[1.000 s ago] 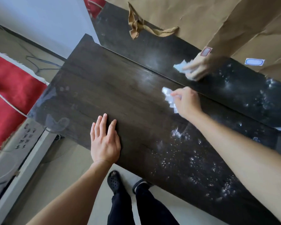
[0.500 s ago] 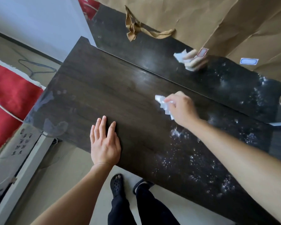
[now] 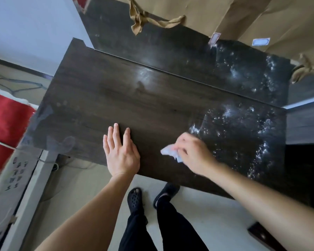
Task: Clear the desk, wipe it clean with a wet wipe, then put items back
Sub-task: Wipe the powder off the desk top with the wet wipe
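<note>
Dark wood-grain desk (image 3: 116,98) is running left to right under us. We are laying our left hand (image 3: 121,153) flat on it near the front edge, fingers straight and close together, holding nothing. Our right hand (image 3: 192,153) is gripping the wet wipe (image 3: 168,151), fingers curled round the crumpled white wad. It is pressing the wad on the desktop just right of the left hand, also near the front edge. The right hand is blurring, so we cannot tell the finger detail.

Wet droplets (image 3: 243,127) are glinting across the right part of the desk, just beyond the right hand. A glossy black panel (image 3: 152,48) is standing along the back edge and showing similar specks. Brown paper (image 3: 225,15) is hanging above it, carrying a red-edged label (image 3: 214,38) and a blue-edged label (image 3: 260,42). Red cloth (image 3: 5,116) is lying off the desk's left end. We are standing in black clogs (image 3: 134,198) below the front edge.
</note>
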The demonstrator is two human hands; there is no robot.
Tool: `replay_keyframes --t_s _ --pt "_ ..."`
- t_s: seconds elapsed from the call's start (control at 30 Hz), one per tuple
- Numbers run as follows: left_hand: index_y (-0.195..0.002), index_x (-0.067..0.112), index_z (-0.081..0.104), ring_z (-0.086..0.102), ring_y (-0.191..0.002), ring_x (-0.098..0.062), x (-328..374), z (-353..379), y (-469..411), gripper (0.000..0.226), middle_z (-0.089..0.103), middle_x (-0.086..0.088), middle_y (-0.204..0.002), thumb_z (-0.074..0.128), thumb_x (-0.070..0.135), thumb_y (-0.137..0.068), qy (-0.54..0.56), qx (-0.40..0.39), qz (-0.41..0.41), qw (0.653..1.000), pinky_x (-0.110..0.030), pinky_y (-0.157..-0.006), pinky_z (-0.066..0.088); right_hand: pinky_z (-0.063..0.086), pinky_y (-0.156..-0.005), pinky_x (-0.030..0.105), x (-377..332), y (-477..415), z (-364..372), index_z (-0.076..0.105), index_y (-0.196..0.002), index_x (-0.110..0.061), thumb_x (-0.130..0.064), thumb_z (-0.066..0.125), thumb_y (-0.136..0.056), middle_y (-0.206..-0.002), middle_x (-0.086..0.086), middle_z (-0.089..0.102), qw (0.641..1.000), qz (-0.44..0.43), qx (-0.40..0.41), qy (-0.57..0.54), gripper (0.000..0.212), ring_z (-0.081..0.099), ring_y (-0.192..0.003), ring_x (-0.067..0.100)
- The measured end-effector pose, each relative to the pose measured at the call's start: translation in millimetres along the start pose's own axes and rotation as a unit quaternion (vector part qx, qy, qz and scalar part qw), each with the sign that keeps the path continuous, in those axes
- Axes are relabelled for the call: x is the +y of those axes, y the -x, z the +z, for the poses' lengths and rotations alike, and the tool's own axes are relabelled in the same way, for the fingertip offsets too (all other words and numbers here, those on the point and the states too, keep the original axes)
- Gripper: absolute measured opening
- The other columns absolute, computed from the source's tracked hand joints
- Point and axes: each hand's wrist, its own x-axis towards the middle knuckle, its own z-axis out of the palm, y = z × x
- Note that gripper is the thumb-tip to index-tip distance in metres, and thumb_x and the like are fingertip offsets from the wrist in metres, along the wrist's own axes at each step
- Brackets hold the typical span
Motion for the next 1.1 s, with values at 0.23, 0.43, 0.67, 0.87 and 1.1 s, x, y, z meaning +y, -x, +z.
replay_keyframes --t_s 0.23,0.43,0.67,0.87,1.1 --pt "-0.126 0.009 0.055 0.031 -0.138 -0.037 -5 2 2 0.04 0.039 -0.021 -0.146 0.035 0.019 -0.093 0.0 -0.018 0.013 1.0 -0.048 -0.117 0.016 0.039 -0.076 0.026 -10 -13 39 0.069 -0.076 -0.012 -0.018 0.063 -0.085 -0.092 0.002 0.055 0.99 0.039 0.127 0.044 0.012 0.049 -0.085 0.02" --pt "-0.128 0.01 0.053 0.027 -0.139 -0.037 -5 1 4 0.041 0.036 -0.021 -0.147 0.034 0.019 -0.093 -0.003 -0.041 0.009 0.999 -0.048 -0.117 0.014 0.041 -0.068 0.023 5 130 51 0.066 -0.077 -0.02 -0.003 0.064 -0.078 -0.082 -0.008 0.05 0.999 0.0 0.011 0.04 0.017 0.045 -0.079 0.01" --pt "-0.128 0.006 0.054 0.027 -0.14 -0.04 25 -1 13 0.045 0.035 -0.023 -0.148 0.034 0.014 -0.089 0.008 -0.053 -0.03 0.998 -0.051 -0.115 0.018 0.04 -0.063 0.024 25 28 -53 0.069 -0.077 -0.023 -0.002 0.057 -0.08 -0.092 0.002 0.06 0.97 0.165 0.178 -0.006 0.025 0.058 -0.076 0.019" --pt "-0.13 0.009 0.054 0.026 -0.141 -0.036 30 9 32 0.046 0.035 -0.02 -0.149 0.037 0.014 -0.087 -0.018 -0.038 0.034 0.999 -0.048 -0.117 0.017 0.04 -0.08 0.029 65 -99 -75 0.07 -0.1 -0.011 -0.006 0.05 -0.081 -0.113 0.013 0.059 0.933 0.205 0.282 0.09 0.028 0.054 -0.105 0.032" --pt "-0.128 0.01 0.055 0.027 -0.141 -0.035 31 10 30 0.045 0.036 -0.019 -0.149 0.034 0.018 -0.089 -0.023 -0.026 0.032 0.999 -0.048 -0.116 0.019 0.042 -0.075 0.03 73 -103 -34 0.073 -0.101 -0.025 0.008 0.053 -0.079 -0.091 0.008 0.055 0.958 0.085 0.252 0.106 0.044 0.048 -0.09 0.028"
